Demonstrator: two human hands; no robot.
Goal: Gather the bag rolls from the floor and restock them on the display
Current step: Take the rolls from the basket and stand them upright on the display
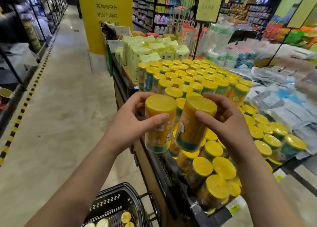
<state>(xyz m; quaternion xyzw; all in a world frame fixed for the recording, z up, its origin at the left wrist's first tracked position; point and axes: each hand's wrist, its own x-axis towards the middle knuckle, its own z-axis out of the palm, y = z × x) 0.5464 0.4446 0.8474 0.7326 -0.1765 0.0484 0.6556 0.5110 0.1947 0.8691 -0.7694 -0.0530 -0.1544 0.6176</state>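
Note:
I hold two yellow bag rolls upright above the display's near edge. My left hand [132,123] grips the left roll [160,122], thumb across its front. My right hand [228,122] grips the right roll [193,123], tilted slightly to the right. Below and beyond them the display [154,168] carries several rows of the same yellow-topped rolls [193,77], standing upright. A black basket [118,204] on the floor at the bottom holds a few more yellow rolls [126,217].
Pale green tissue packs [151,51] are stacked behind the rolls. Clear and blue plastic packs [281,103] lie on the right of the display. A yellow sign pillar [104,17] stands at the aisle corner. The floor aisle [65,96] runs along the left.

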